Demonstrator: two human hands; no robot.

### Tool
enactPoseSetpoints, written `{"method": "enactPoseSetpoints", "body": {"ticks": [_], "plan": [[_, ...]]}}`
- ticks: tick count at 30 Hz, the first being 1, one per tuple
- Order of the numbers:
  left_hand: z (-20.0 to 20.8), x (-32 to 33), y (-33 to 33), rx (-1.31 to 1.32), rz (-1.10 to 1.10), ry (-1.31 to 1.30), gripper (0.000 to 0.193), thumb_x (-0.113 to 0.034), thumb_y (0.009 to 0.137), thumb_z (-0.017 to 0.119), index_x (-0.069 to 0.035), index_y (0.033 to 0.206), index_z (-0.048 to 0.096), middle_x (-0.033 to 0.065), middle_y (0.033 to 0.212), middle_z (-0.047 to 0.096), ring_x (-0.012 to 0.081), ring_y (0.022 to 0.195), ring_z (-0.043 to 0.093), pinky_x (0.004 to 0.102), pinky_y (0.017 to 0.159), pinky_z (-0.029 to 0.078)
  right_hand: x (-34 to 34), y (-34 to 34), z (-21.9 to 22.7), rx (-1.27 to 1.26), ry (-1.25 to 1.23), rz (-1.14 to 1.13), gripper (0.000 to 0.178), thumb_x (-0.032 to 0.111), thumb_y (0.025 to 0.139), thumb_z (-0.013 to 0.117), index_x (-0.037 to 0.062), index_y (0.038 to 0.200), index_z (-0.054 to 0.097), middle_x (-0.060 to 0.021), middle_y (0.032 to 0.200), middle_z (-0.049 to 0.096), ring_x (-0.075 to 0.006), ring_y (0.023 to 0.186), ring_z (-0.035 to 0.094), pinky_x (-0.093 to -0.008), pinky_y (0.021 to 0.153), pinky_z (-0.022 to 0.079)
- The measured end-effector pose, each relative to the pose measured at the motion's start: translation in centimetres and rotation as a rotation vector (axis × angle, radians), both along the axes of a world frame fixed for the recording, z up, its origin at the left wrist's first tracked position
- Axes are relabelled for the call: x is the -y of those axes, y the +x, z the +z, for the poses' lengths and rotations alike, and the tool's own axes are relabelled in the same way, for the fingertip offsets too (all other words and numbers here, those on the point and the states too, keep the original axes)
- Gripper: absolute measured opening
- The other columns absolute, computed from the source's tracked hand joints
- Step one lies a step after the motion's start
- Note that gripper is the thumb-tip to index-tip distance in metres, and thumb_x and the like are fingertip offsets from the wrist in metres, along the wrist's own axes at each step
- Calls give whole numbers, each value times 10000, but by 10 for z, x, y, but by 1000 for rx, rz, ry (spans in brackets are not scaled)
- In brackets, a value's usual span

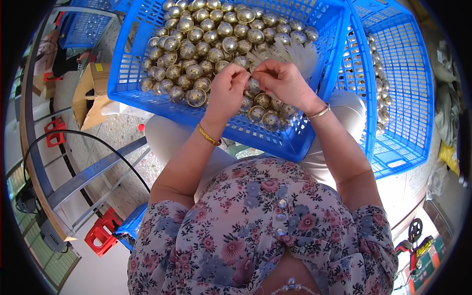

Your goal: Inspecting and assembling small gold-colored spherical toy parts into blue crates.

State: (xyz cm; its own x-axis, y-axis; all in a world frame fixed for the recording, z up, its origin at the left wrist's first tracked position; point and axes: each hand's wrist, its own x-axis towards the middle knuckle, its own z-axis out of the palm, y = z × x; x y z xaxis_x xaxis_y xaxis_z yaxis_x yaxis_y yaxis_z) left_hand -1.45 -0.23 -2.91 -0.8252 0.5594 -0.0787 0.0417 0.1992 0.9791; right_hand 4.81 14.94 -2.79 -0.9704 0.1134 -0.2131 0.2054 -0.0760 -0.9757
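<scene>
My left hand [228,92] and my right hand [285,84] are close together above a blue plastic basket [129,64]. The fingers of both are pinched, and what they hold is too small or hidden to make out. Just below the fingertips shows a perforated metal ball [253,86]; whether it is held or lies in the basket, I cannot tell. Many silvery-gold perforated metal balls [195,34] fill the basket. A bunch of thin, whitish translucent strips [295,56] lies on them, beyond my right hand.
A second blue basket [400,108] with similar balls stands at the right. My knees are under the near basket's front edge. At the left are an open cardboard box [93,91], a metal frame [83,182], a black cable [105,142] and a red stool [102,233].
</scene>
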Motion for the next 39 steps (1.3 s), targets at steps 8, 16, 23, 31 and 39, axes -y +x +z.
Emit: {"method": "enactPoseSetpoints", "body": {"ticks": [8, 16, 23, 31, 39], "plan": [[-40, -36, -72, -254, -149, 11, 248, -8, 831, 494, -48, 1071, 539, 48, 916, 597, 108, 785, 574, 225, 678, 469, -26, -7, 0, -38, 269, -72, 60, 44, 791, 549, -6, 776, 577, 38, 610, 481, -13, 565, 399, -189, 478, 344], [-125, -99, -133, -772, -368, -759, 641, -312, 654, 718, -116, 1198, 441, 153, 890, 609, 311, 849, 582, 380, 729, 475, -35, -14, 8, -23, 120, -129, 35, 22, 787, 558, -11, 776, 565, 42, 616, 482, -5, 571, 404, -170, 477, 331], [-146, -118, -127, -660, -259, -889, 546, -276, 601, 744, -49, 1038, 507, 154, 922, 591, 324, 816, 576, 402, 723, 477, -39, -16, 16, 14, 22, -149, 39, 19, 799, 556, -17, 785, 559, 47, 623, 491, 3, 576, 416, -170, 497, 360], [-79, -83, -102, -569, -176, -230, 511, -81, 576, 711, -59, 1043, 506, 145, 987, 484, 284, 846, 543, 344, 733, 467, -42, -20, 17, -4, -3, -201, 70, 70, 812, 579, 0, 805, 587, 56, 638, 504, 9, 576, 405, -167, 489, 334], [-4, -43, -46, -552, -133, -204, 538, -26, 559, 694, -56, 1050, 476, 140, 983, 511, 304, 911, 520, 366, 783, 441, -30, -24, 0, -31, -41, -77, 83, 64, 821, 558, -9, 829, 599, 33, 692, 526, -22, 645, 442, -182, 565, 367]]}}
